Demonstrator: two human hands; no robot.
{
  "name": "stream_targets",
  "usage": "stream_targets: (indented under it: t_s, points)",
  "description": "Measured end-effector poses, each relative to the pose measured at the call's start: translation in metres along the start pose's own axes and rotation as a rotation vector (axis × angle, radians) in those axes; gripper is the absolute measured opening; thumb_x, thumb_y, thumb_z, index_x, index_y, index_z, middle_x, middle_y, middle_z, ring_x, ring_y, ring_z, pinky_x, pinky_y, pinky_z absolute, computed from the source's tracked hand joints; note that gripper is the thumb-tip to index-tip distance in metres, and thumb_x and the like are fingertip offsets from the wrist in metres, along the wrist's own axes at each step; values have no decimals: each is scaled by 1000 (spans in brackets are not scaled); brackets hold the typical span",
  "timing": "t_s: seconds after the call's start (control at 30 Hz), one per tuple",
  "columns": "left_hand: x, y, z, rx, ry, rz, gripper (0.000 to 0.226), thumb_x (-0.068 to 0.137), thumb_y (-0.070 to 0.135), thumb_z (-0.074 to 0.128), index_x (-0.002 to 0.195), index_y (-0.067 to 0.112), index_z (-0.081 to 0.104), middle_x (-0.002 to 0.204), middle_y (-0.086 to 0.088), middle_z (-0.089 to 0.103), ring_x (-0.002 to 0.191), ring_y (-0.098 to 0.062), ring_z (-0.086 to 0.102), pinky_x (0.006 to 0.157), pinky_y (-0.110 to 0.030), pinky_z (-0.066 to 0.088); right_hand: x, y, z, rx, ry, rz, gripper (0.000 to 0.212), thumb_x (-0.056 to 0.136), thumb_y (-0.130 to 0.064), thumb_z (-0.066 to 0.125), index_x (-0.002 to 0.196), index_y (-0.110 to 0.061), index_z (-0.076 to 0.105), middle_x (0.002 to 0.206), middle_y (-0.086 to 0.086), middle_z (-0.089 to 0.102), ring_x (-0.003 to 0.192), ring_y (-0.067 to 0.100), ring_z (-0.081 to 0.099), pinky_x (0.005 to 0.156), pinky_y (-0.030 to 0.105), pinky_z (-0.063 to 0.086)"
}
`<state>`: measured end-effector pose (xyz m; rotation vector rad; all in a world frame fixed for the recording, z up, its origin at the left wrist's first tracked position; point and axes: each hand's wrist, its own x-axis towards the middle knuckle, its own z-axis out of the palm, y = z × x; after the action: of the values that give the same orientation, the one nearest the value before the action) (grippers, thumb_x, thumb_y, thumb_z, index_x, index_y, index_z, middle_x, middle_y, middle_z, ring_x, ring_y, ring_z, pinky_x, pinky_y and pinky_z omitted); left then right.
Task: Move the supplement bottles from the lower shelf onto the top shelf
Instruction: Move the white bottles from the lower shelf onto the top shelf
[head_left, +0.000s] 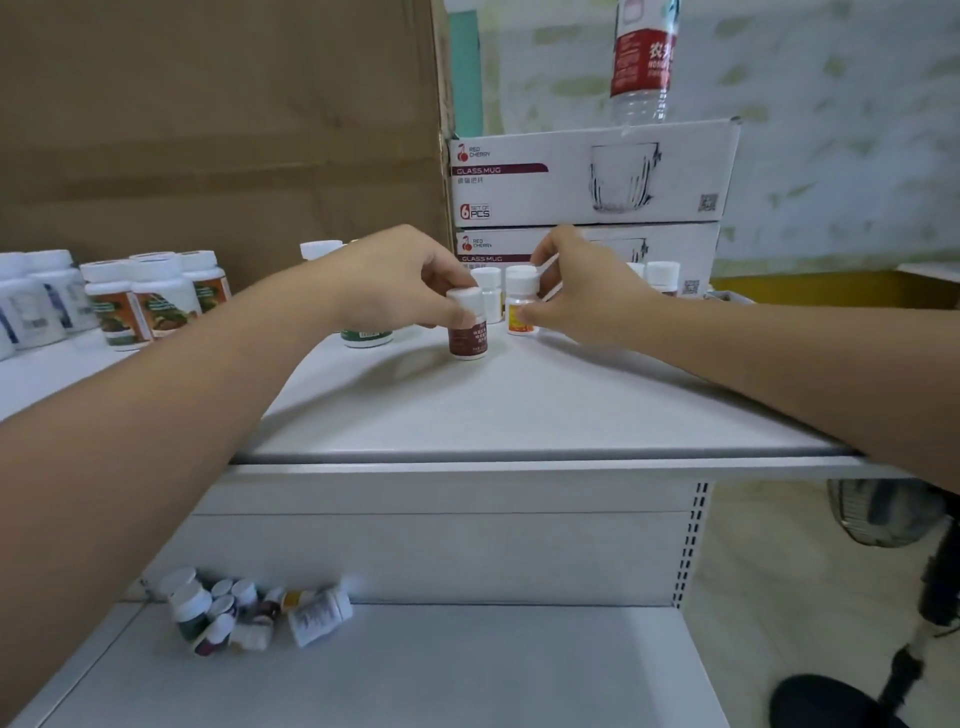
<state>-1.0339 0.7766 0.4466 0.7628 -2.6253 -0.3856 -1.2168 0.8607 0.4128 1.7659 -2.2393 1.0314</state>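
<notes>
- While both forearms reach over the top shelf (519, 410), the left hand (400, 275) pinches the white cap of a dark-red-labelled bottle (467, 335) with curled fingertips; the bottle stands upright on the shelf.
- The right hand (582, 291) has its thumb and fingers curled round an orange-labelled bottle (521, 309), which is also upright, just beside the dark-red one; whether its base touches the shelf is hard to tell.
- A small white bottle (489, 291) stands between and behind the two, partly covered by them.
- A green-based bottle (366, 336) is mostly hidden behind the left hand; only its foot and a cap above the wrist show.
- Two more white caps (662, 273) peek out behind the right hand, their bodies concealed.
- On the lower shelf (467, 665) a heap of small bottles (249, 613) lies jumbled against the back panel, some upright and some on their sides; the left forearm cuts off the heap's left edge, and the labels are too blurred to read.
- A row of larger bottles (145, 296) stands at the far left of the top shelf and runs out of the picture.
- Two stacked glass mug boxes (587, 176) sit at the back, with a water bottle (644, 57) on top whose upper part is cut off.
</notes>
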Motion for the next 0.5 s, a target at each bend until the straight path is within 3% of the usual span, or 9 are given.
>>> stream_targets:
  t_s: [0.1, 0.27, 0.37, 0.5]
  points:
    - [-1, 7, -6, 35, -33, -6, 21, 80, 29, 77, 101, 25, 74, 91, 3, 75, 83, -17, 68, 83, -32, 52, -9, -3, -18, -150, -114, 15, 51, 84, -39, 69, 120, -15, 43, 109, 0, 59, 97, 21, 53, 78, 32, 43]
    - [3, 39, -8, 64, -119, 77, 27, 82, 36, 74, 107, 28, 72, 93, 12, 75, 88, -10, 69, 88, -27, 52, -51, 16, -65, -354, -222, 63, 16, 91, -32, 54, 106, -29, 58, 112, -5, 60, 104, 20, 56, 91, 31, 45]
    - [12, 65, 2, 77, -151, 137, 24, 83, 36, 72, 106, 31, 70, 93, 16, 73, 86, -2, 67, 84, -22, 52, -80, 38, -84, -359, -234, 142, 26, 94, -32, 50, 118, -29, 60, 119, -7, 60, 106, 15, 55, 92, 27, 41]
    - [35, 97, 20, 163, -178, 212, 28, 86, 36, 70, 113, 32, 67, 97, 19, 67, 86, 3, 60, 76, -14, 45, -102, 58, -96, -331, -309, 140, 36, 100, -34, 40, 133, -29, 53, 140, -9, 49, 128, 11, 42, 97, 19, 26]
